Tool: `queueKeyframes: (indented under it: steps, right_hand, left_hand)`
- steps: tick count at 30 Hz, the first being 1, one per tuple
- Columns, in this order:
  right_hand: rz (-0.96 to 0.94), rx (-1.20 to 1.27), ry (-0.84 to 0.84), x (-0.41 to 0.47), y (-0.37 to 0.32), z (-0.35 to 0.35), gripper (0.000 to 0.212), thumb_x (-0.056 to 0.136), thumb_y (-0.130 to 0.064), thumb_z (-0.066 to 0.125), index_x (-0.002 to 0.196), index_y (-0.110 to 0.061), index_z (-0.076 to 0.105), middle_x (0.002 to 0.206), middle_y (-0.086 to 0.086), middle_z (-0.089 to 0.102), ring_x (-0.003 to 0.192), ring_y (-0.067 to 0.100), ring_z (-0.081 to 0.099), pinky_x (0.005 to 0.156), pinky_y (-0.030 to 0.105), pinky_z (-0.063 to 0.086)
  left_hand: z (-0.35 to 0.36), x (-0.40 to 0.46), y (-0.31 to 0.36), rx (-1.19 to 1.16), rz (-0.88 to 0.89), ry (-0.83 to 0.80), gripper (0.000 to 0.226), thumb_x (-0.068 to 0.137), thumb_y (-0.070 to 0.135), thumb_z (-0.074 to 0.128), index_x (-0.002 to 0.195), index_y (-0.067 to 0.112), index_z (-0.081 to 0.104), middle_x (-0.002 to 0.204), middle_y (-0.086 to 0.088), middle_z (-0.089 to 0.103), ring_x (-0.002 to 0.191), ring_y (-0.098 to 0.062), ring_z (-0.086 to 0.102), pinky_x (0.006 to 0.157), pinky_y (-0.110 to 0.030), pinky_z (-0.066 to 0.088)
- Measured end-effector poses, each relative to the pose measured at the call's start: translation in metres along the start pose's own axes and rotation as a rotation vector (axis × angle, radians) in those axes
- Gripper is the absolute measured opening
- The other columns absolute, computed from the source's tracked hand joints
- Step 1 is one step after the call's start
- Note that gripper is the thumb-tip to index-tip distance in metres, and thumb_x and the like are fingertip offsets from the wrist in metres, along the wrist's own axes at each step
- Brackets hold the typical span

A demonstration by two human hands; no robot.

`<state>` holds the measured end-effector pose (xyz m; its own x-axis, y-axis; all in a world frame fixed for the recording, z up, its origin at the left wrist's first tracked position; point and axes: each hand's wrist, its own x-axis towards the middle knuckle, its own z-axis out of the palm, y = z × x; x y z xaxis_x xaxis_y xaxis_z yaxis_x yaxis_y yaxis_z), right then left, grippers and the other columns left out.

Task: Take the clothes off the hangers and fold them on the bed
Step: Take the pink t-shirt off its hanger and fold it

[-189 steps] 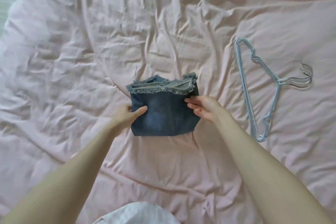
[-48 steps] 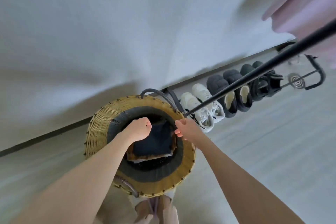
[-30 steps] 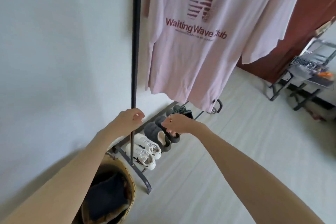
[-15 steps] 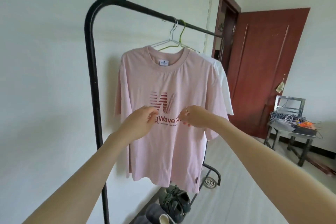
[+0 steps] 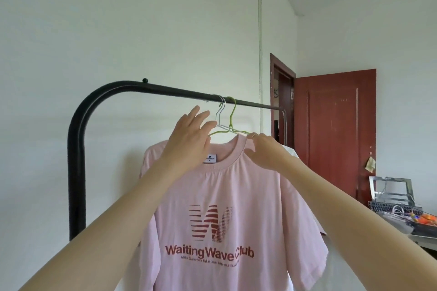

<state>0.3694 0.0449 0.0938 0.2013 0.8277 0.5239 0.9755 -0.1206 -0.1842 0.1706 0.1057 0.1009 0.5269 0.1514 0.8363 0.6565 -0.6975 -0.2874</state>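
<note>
Both arms reach up to the pink shirt hanging on the rack. The left hand, fingers spread, touches the hanger; the right hand pinches the collar.

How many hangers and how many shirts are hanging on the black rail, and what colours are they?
Hangers: 2, a silver hanger and a green hanger.
Shirts: 2, a pink T-shirt in front and a white shirt mostly hidden behind it.
Total: 4 things hanging on the rail.
</note>
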Motion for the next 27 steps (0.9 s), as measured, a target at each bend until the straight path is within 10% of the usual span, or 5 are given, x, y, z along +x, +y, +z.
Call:
queueKeyframes:
  steps: [6,9,12,20,27]
  right_hand:
    - [0.049,-0.042,-0.098,0.043,0.011,0.023,0.058,0.096,-0.033,0.041,0.148,-0.018,0.020,0.142,0.008,0.040,0.131,0.029,0.036,0.105,0.048,0.033]
    - [0.050,-0.036,-0.021,0.056,0.016,0.034,0.039,0.097,-0.032,0.037,0.131,-0.012,0.042,0.125,0.011,0.051,0.119,0.032,0.048,0.091,0.041,0.043]
    - [0.043,-0.011,0.116,0.063,0.014,0.040,0.022,0.099,-0.030,0.032,0.092,-0.014,0.045,0.094,0.006,0.058,0.097,0.030,0.056,0.067,0.033,0.037]
    - [0.095,-0.048,0.393,0.069,0.015,0.008,0.026,0.101,-0.031,0.028,0.092,-0.014,0.047,0.096,0.011,0.065,0.088,0.031,0.059,0.065,0.033,0.031]
    - [0.179,-0.059,0.427,0.015,0.037,-0.001,0.022,0.099,-0.027,0.035,0.090,-0.013,0.050,0.092,0.011,0.066,0.084,0.034,0.057,0.064,0.034,0.034]
  left_hand:
    - [-0.004,0.043,-0.021,0.426,0.003,0.017,0.061,0.074,0.014,0.070,0.131,0.005,0.052,0.142,-0.015,0.045,0.136,-0.042,0.030,0.107,-0.066,0.010]
    - [0.006,0.045,-0.032,0.538,-0.101,-0.100,0.065,0.089,0.021,0.053,0.146,0.005,0.027,0.154,-0.015,0.021,0.143,-0.037,0.011,0.109,-0.057,-0.014]
    - [0.013,0.042,-0.040,0.639,-0.113,-0.120,0.064,0.075,0.019,0.067,0.133,0.000,0.048,0.142,-0.016,0.045,0.132,-0.038,0.038,0.111,-0.057,0.003]
    - [0.016,0.041,-0.038,0.596,-0.093,-0.046,0.053,0.077,0.013,0.064,0.127,-0.002,0.053,0.137,-0.019,0.049,0.130,-0.040,0.040,0.110,-0.057,0.004]
    - [0.024,0.028,0.013,-0.064,-0.104,-0.038,0.037,0.094,0.014,0.042,0.130,0.012,0.051,0.134,-0.004,0.052,0.128,-0.025,0.044,0.106,-0.041,0.030]
